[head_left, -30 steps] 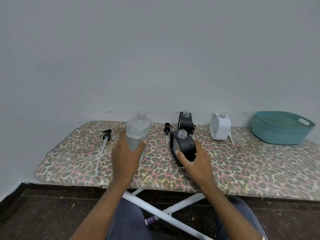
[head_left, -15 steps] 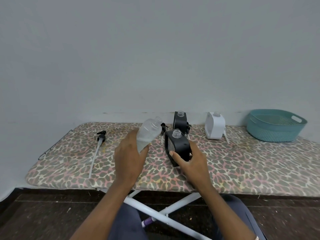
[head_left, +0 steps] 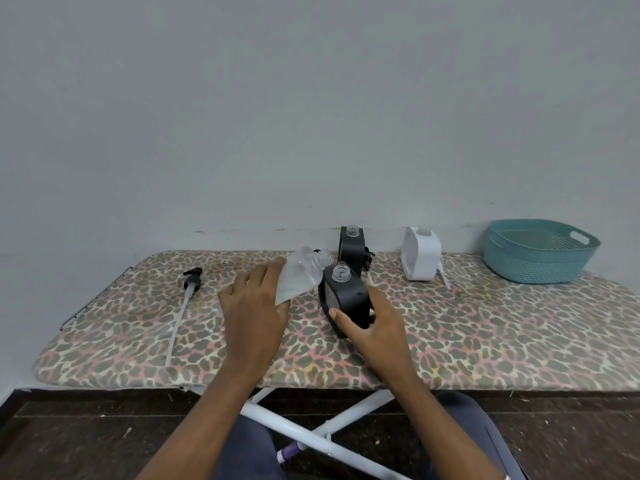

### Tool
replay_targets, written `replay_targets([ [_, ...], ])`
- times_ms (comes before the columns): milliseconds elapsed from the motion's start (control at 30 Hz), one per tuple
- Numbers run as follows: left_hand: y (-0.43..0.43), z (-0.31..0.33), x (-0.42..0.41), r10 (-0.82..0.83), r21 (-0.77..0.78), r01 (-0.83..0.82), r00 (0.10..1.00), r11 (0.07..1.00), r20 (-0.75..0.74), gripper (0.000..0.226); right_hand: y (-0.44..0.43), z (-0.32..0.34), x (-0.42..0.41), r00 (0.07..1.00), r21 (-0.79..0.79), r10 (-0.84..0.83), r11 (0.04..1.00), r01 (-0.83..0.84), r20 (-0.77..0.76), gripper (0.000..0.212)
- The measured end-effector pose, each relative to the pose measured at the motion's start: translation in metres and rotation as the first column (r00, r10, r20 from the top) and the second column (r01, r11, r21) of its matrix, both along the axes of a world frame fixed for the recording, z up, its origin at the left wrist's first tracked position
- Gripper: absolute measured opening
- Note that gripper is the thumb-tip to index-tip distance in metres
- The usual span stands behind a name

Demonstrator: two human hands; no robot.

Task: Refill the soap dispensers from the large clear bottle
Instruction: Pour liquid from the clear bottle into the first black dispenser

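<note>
A: How is the large clear plastic bottle (head_left: pixel 300 271) oriented?

B: It is tipped steeply over, with its long axis running from lower left to upper right. The uncapped neck is pointed to the right, toward the open threaded mouth of the nearer black boxy soap dispenser (head_left: pixel 343 299). The neck is seen just beside that mouth and slightly above it. Whether anything is flowing cannot be told.

A: How is it held?

B: The lower body of the bottle is gripped by the left hand (head_left: pixel 254 308), with the fingers curled round it. The neck end is left projecting up and to the right of that hand, above the leopard-print ironing board (head_left: pixel 485 323).

A: And the right hand?

B: The nearer black dispenser is clasped by the right hand (head_left: pixel 375 320). The thumb is laid on the front face and the fingers are wrapped round the far side. The dispenser is stood on the board, near its middle.

A: What can be counted?

B: Three dispensers are counted, all uncapped. Two are black, and the second black dispenser (head_left: pixel 351 247) is set behind the first, by the wall. One white dispenser (head_left: pixel 420 254) is stood to the right. There is one clear bottle. One black pump head with a long clear tube (head_left: pixel 188 289) is laid well to the left. One teal plastic basket (head_left: pixel 540 251) is placed at the far right.
</note>
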State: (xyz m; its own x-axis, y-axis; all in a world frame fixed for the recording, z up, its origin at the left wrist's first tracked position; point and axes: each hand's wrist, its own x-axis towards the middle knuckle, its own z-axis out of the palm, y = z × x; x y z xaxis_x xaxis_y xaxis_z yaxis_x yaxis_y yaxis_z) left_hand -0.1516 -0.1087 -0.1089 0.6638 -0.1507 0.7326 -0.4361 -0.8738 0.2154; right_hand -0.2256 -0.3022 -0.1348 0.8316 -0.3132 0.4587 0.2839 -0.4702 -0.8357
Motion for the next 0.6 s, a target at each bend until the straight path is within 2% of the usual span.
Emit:
replay_targets([
  [167,-0.0032,0.0035,0.0005,0.013,0.022,-0.014,0.999,1.0,0.033,0.075,-0.0014,-0.0014,0.0013,1.0,-0.011,0.001,1.0,-0.001,0.004,0.042],
  [367,-0.0035,0.004,-0.0003,0.029,0.049,-0.032,0.997,0.998,0.069,0.088,-0.0025,-0.0041,0.0023,1.0,-0.008,0.012,1.0,-0.012,-0.004,0.049],
  [600,-0.0029,0.0048,-0.0038,0.076,0.101,-0.087,0.992,0.991,0.1,0.086,-0.0011,-0.002,0.0007,1.0,-0.017,0.005,1.0,-0.005,-0.001,0.047],
])
